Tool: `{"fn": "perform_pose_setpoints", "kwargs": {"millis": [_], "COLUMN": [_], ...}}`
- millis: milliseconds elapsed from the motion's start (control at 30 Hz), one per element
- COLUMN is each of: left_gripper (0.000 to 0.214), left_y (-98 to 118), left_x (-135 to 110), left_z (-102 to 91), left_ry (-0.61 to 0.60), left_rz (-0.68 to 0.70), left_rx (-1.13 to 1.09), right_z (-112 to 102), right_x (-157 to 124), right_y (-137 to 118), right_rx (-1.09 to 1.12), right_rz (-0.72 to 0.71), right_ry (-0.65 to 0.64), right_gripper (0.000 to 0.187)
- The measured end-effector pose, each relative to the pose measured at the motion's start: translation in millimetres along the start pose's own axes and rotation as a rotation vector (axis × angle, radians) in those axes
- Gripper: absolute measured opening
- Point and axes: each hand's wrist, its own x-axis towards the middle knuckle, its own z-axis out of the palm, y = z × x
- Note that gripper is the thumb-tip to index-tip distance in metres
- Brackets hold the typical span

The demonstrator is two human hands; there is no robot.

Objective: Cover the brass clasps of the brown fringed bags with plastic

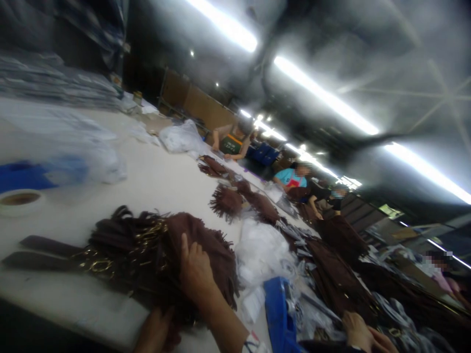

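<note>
A dark brown fringed bag (pixel 198 230) lies on the pale table in front of me, with gold-coloured rings and clasps (pixel 97 264) and dark straps (pixel 40 262) spread to its left. My right hand (pixel 195 267) rests on top of the brown material, its index finger stretched out and the other fingers slightly bent. Low at the near side of the bag is my left hand (pixel 158 328); it is blurred and its fingers are hidden by the bag and shadow.
A tape roll (pixel 20 201) and a blue item (pixel 25 176) under clear plastic lie left. Right of the bag are white plastic (pixel 261 250), a blue tape dispenser (pixel 277 314) and a co-worker's hands (pixel 356 328). Brown pieces (pixel 338 274) and several people line the table beyond.
</note>
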Motion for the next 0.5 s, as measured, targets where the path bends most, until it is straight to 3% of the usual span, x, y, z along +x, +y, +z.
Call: {"fn": "perform_pose_setpoints", "kwargs": {"millis": [100, 233, 400, 500], "left_gripper": [0.029, 0.025, 0.028, 0.036], "left_y": [0, 2, 7, 14], "left_x": [1, 3, 0, -7], "left_z": [2.7, 5.9, 11.0, 14.0], "left_ry": [-0.002, -0.018, -0.060, -0.059], "left_rz": [-0.004, 0.002, 0.039, 0.075], "left_rx": [0.002, -0.001, -0.014, 0.058], "right_z": [5, 4, -12, -22], "right_x": [-3, 2, 9, 6], "right_y": [-7, -2, 12, 8], "right_rx": [-0.044, 0.044, 0.100, 0.112], "right_rz": [0.027, 0.033, 0.059, 0.064], "right_ry": [0.043, -0.008, -0.010, 0.008], "right_gripper": [0.083, 0.093, 0.085, 0.083]}}
